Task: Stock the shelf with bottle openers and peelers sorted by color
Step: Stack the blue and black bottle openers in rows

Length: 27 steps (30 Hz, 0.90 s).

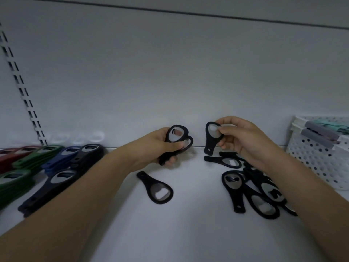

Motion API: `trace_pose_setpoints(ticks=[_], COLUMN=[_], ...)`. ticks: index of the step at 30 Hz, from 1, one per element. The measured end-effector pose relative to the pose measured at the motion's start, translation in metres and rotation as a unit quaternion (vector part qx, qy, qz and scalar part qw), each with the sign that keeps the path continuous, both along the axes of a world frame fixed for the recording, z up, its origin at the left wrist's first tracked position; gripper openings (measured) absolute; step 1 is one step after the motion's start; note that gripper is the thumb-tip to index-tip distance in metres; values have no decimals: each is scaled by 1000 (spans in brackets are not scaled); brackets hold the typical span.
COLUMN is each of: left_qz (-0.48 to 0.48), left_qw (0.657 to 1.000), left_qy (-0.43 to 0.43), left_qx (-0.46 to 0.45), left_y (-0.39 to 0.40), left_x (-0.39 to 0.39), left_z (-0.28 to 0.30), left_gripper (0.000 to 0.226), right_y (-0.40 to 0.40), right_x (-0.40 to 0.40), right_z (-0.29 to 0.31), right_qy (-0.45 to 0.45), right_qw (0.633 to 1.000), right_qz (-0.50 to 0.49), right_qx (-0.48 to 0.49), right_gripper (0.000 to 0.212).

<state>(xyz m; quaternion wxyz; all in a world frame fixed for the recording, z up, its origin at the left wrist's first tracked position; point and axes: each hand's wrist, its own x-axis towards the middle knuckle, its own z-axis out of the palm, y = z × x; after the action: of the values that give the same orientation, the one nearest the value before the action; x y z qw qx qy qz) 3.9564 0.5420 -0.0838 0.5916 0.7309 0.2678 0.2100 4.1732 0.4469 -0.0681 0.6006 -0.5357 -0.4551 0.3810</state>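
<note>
My left hand (160,146) grips a small stack of black bottle openers (186,132) by their handles, heads up, above the white shelf (188,233). To its right, my right hand (243,137) pinches one black bottle opener (209,144) by its head, handle hanging down. A single black opener (151,183) lies flat on the shelf below my left hand. Under my right forearm sits a loose pile of several black openers (238,195). On the left, openers lie in rows sorted by colour: red (11,156), green (35,156), blue (60,157), black (56,184).
A white perforated basket (317,159) stands at the right edge, holding grey and teal packaged items (321,133). The shelf's white back wall rises right behind my hands. A slotted upright rail (24,95) runs down the left side.
</note>
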Motion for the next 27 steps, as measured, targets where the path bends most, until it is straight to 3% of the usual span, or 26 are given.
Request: trace_pose_setpoints(ticks=[6, 10, 13, 15, 18, 22, 24, 26, 27], left_qz=[-20, -14, -4, -27, -47, -29, -15, -8, -22], left_qw=[999, 997, 986, 970, 948, 978, 992, 995, 979], left_qy=[16, -22, -49, -72, -104, -53, 3, 98, 161], left_qx=[-42, -73, -156, -230, -298, -200, -124, 34, 125], left_y=[-4, -10, -15, -18, -19, -16, -11, -4, -3], left_x=[5, 10, 14, 15, 18, 19, 15, 4, -3], left_z=[-4, -4, -5, -5, -6, -10, -7, 2, 9], left_gripper=[62, 38, 39, 46, 53, 33, 22, 18, 16], right_y=[0, -2, -3, -2, 3, 10, 6, -6, -14], right_x=[-5, -8, -10, -15, -21, -22, -18, -6, 1], right_z=[-2, 0, -1, -4, -11, -19, -13, 1, 6], right_qy=[15, 26, 31, -4, -140, -362, -430, -466, -490], right_qw=[1000, 999, 999, 999, 990, 925, 895, 882, 868], right_qz=[13, 25, 44, 48, 3, -71, -78, -72, -41], right_qx=[-22, -20, -7, 3, 27, 93, 93, 6, -68], right_gripper=[16, 16, 14, 12, 18, 10, 12, 22, 25])
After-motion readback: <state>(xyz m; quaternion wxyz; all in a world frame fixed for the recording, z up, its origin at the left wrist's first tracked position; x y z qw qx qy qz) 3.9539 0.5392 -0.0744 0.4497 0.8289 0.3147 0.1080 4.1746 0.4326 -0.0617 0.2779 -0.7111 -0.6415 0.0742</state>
